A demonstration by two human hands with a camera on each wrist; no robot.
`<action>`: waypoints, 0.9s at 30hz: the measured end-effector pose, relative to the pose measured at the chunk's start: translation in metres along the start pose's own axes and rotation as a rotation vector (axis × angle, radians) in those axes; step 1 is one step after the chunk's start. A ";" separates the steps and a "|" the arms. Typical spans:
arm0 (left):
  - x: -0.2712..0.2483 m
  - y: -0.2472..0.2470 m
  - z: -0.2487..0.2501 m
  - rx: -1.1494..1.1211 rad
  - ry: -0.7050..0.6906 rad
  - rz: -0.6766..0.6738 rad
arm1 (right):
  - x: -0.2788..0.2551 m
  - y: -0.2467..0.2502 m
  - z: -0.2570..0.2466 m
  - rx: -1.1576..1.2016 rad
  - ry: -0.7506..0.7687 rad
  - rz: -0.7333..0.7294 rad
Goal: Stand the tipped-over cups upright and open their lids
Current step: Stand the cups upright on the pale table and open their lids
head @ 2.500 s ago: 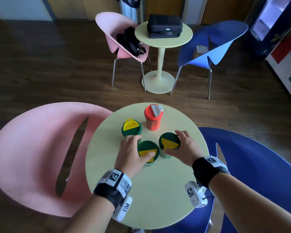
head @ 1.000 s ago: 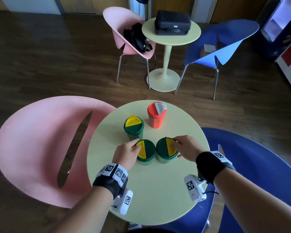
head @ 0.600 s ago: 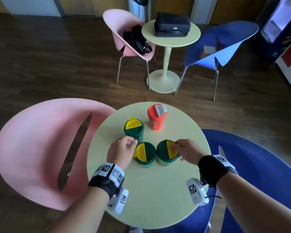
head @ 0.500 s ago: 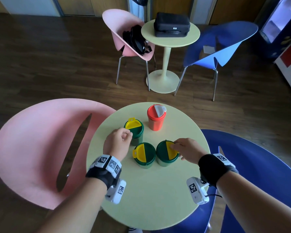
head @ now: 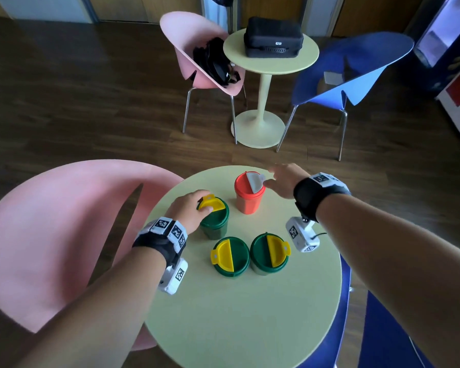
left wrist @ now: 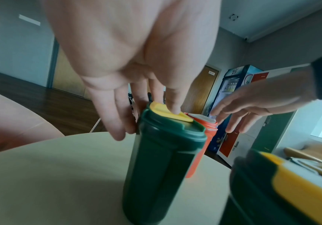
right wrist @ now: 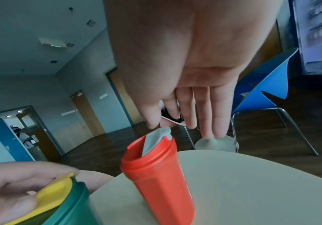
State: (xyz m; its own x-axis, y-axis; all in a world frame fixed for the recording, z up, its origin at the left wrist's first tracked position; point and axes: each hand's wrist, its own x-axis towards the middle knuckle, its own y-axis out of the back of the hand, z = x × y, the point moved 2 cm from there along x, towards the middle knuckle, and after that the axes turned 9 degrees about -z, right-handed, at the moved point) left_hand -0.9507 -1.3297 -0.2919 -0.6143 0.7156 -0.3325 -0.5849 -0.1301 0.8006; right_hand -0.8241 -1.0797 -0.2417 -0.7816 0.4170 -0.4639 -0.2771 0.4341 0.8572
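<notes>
Four cups stand upright on the round pale table [head: 250, 314]. Two green cups [head: 230, 257] [head: 270, 254] with yellow flaps stand at the front, untouched. My left hand [head: 201, 201] is on the back-left green cup [head: 214, 221] and pinches its yellow flap [head: 211, 204], thumb on top; the left wrist view shows a finger pressing the flap [left wrist: 168, 111]. My right hand [head: 272, 176] hovers with straight fingers by the red cup [head: 247, 200], thumb at the tab of its grey-white flap [head: 253, 181]. That flap [right wrist: 156, 140] tilts up from the red lid.
A pink chair [head: 51, 235] stands left of the table and a blue chair [head: 396, 328] right of it. Farther back are a second small table [head: 271, 62] with a black case, a pink chair with a black bag and a blue chair.
My left hand went from the front-left green cup to the back-left one and took its yellow flap. My right hand left the front-right green cup and reached back to the red cup.
</notes>
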 end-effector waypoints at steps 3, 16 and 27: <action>0.002 0.004 -0.005 -0.028 0.049 0.042 | 0.015 0.004 -0.014 0.012 -0.004 -0.064; 0.005 -0.003 -0.004 -0.502 0.188 -0.147 | 0.012 -0.009 -0.003 0.378 -0.025 -0.138; -0.001 -0.013 0.021 -0.486 0.159 -0.156 | -0.026 -0.034 0.016 0.438 -0.055 -0.232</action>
State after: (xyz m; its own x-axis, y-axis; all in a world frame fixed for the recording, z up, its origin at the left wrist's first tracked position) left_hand -0.9314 -1.3149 -0.2915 -0.5507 0.6439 -0.5312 -0.8306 -0.3598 0.4250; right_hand -0.7855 -1.0920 -0.2624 -0.6934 0.3056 -0.6525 -0.1707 0.8101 0.5609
